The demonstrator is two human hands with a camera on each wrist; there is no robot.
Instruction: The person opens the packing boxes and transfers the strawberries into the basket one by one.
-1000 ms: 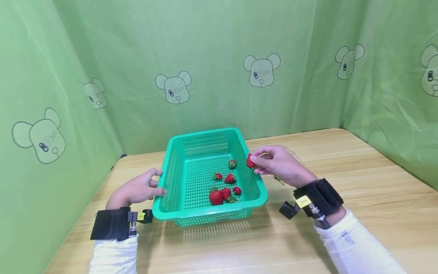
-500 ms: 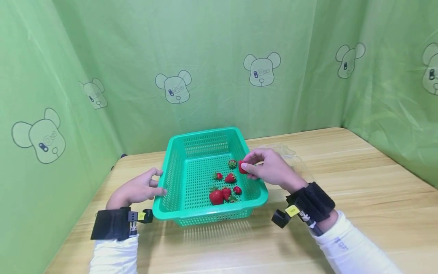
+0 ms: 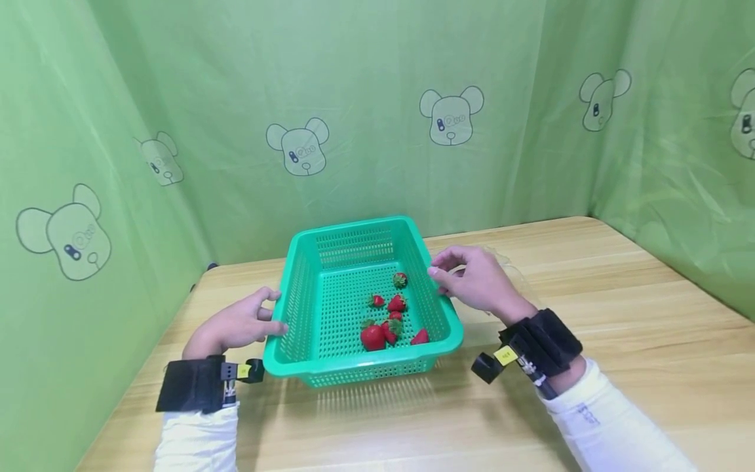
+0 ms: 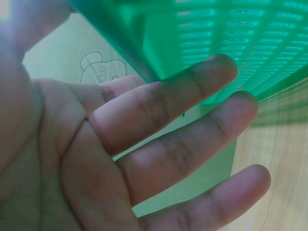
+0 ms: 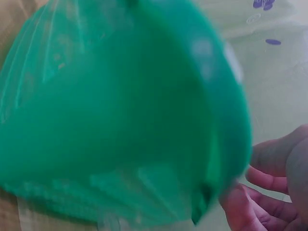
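A green plastic basket [image 3: 362,359] stands on the table in the head view. Several red strawberries [image 3: 373,337] lie on its floor, mostly near the front right. One strawberry [image 3: 420,336] rests by the front right corner. My left hand [image 3: 238,321] holds the basket's left rim. Its thumb lies over the rim, and in the left wrist view the fingers [image 4: 168,159] lie along the outer wall. My right hand [image 3: 474,278] is at the right rim, fingers loosely bent, with no strawberry visible in it. The right wrist view shows it close beside the rim [image 5: 231,115].
Behind my right hand, a clear plastic container [image 3: 514,272] is partly hidden on the wooden table [image 3: 596,314]. A green curtain [image 3: 366,65] printed with bear heads encloses the table's back and sides.
My right hand moved left over the basket with a strawberry, let it go, then drew back to the right rim. Strawberries near the front right have shifted. My left hand stayed put.
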